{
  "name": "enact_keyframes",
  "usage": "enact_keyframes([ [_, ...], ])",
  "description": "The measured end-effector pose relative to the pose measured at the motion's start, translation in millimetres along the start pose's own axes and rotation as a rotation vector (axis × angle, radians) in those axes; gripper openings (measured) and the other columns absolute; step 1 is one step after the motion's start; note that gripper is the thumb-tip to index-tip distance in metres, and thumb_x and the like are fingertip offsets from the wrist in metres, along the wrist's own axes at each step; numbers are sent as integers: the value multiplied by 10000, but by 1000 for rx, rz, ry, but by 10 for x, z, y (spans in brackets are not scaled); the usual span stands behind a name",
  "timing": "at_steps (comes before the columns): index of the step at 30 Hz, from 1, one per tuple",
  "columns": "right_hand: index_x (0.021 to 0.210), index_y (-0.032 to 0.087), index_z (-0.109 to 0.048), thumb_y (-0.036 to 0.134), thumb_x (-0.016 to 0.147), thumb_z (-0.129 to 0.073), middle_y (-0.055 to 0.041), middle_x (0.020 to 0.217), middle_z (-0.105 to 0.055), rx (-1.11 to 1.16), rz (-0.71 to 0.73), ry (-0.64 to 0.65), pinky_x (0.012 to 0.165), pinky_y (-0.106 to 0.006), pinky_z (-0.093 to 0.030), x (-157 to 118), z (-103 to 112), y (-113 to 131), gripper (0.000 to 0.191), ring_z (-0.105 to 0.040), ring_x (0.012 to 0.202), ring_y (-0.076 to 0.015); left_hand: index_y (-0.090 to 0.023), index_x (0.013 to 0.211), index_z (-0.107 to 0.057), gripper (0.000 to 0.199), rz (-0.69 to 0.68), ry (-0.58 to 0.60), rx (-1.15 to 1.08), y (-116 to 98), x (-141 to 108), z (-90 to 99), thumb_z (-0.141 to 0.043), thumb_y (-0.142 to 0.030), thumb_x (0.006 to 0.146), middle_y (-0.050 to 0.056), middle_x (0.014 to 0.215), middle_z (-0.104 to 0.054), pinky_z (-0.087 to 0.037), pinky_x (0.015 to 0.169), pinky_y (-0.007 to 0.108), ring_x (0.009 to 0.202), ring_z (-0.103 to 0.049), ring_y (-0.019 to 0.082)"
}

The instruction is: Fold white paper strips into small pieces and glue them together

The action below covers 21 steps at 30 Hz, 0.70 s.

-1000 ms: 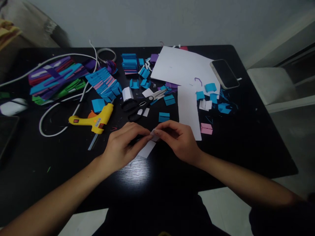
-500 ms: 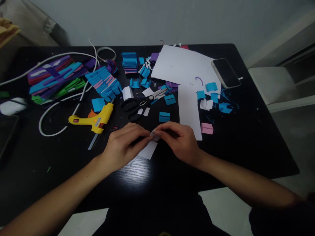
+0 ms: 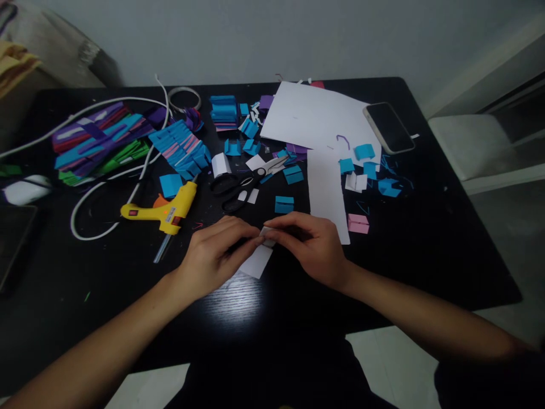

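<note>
A small white paper piece [image 3: 267,237] is pinched between my left hand [image 3: 219,250] and my right hand [image 3: 317,247], whose fingertips nearly meet over it. Both hands are closed on this piece from either side. Just beneath lies a flat white paper square [image 3: 258,263] on the black table. Beyond my fingers are black-handled scissors [image 3: 251,182] and a folded blue paper piece [image 3: 284,204]. The yellow glue gun [image 3: 164,213] rests on its side, left of my left hand.
Bundles of coloured strips [image 3: 102,139] and a white cable [image 3: 74,218] lie at the left. Large white sheets [image 3: 313,116], a phone [image 3: 389,128] and a pink piece [image 3: 358,223] are at the right. The black table's [image 3: 443,250] right edge shows.
The small white piece between my fingertips has tilted slightly and shows more of its face. Both hands stay nearly in place, and the camera view has shifted a little.
</note>
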State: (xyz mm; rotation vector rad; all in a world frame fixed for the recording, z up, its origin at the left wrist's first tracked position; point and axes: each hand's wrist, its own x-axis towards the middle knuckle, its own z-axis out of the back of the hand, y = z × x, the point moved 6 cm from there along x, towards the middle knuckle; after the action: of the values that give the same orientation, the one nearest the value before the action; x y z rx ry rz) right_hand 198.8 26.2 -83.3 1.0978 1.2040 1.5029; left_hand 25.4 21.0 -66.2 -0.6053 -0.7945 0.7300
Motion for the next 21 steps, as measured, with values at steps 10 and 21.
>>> enact_keyframes([
  [10,1006,240,-810,231,915,-779,-16,943,-810,-79,59,-14,786,-318,-615,-2,13,44,97,-767,855,-175,-171,1030,-703,76,-1,-11,25,-6,9,9,-680,-160,959,64,913,-758,-582,757,324,836,-718,179],
  [21,949,225,-770,245,938,-737,-21,912,-780,-86,25,36,761,-322,-593,6,-16,49,40,-729,834,-179,-162,1014,-704,75,14,13,-12,-13,8,-8,-686,-139,945,63,904,-752,-576,761,314,826,-713,173],
])
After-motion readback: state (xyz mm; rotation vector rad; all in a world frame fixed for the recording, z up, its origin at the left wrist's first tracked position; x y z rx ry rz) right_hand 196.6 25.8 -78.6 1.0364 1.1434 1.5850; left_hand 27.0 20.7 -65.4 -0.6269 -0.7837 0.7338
